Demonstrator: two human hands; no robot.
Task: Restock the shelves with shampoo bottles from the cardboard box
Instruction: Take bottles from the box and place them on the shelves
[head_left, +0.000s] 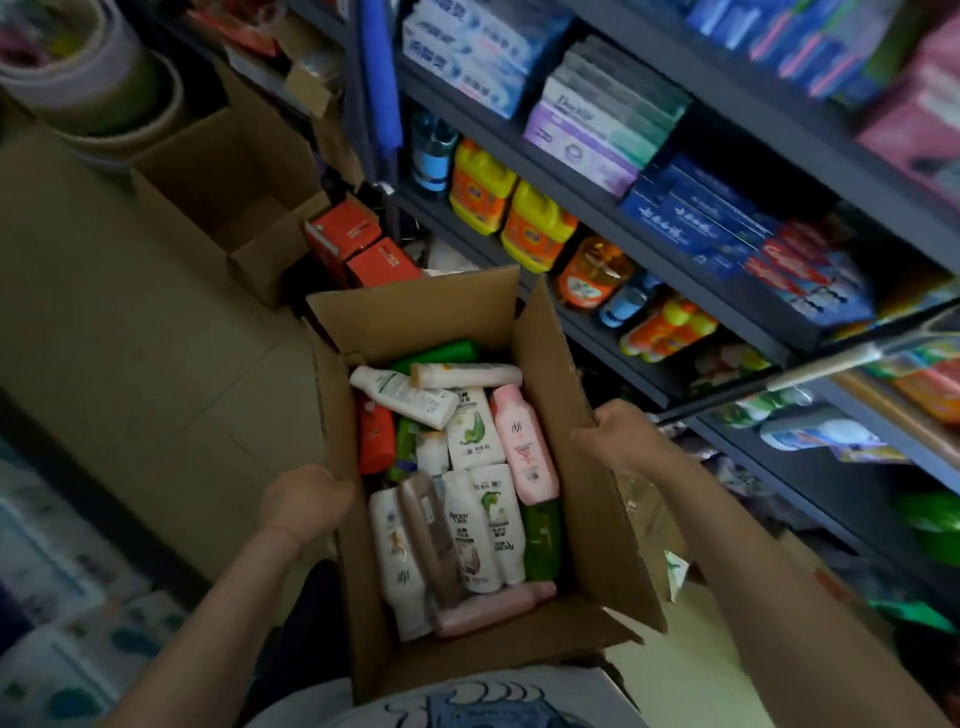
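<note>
Grip of both hands, left hand (305, 500) and right hand (609, 435), seemingly on cardboard box (582, 525) sides.

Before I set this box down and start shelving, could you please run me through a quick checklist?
1. Left hand grips the cardboard box at its left wall: ok.
2. Right hand grips the right flap: ok.
3. Flaps open, shampoo bottles reachable: ok.
4. Bottles lie loose and jumbled; caps closed: cannot tell.
5. Free space on the shelves: not ok, the rows in view look full.
6. Floor ahead: not ok, an open empty box stands there.
</note>
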